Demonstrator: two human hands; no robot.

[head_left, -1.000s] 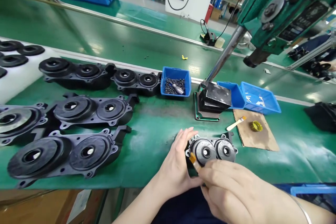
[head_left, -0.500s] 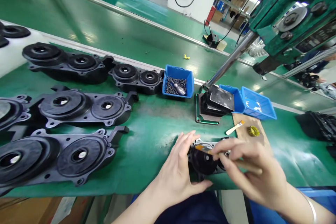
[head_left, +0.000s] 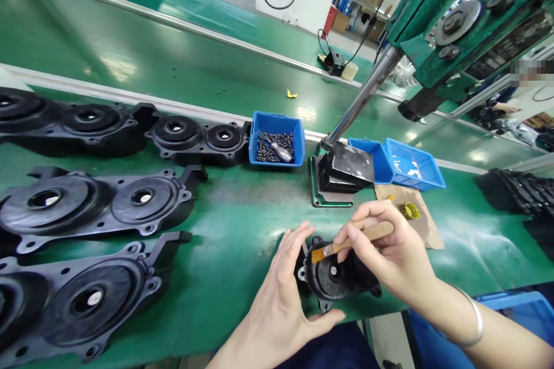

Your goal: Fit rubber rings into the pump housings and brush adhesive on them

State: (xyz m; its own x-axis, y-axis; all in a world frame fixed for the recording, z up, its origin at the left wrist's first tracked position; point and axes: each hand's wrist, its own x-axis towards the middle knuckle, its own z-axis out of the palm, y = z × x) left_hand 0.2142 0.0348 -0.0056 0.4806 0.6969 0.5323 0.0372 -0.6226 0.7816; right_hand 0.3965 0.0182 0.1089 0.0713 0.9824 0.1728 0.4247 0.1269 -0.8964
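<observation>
A small black plastic housing [head_left: 331, 285] with a round recess lies on the green bench in front of me. My left hand [head_left: 288, 288] is curved round its left side, fingers at the upper edge and thumb stretched along the near edge, steadying it. Between the fingertips of my right hand [head_left: 381, 242] is a flat paintbrush [head_left: 376, 232] with a wooden handle. The brush's orange bristles touch the upper left of the recess's rim. My right hand and forearm cover part of the housing's right end.
Larger black housings [head_left: 142, 199] stand in rows at the left. A blue bin [head_left: 277, 138] holds small metal parts. A green press [head_left: 459, 29] with its black base block [head_left: 348, 164] rises behind the housing. A yellow cup [head_left: 409, 211] sits on cardboard [head_left: 426, 230]; blue trays [head_left: 415, 164] are behind.
The brush has swung so that its handle points up to the right, and its bristles have shifted to the left of the rim. My left hand stays by the housing. The view has turned right.
</observation>
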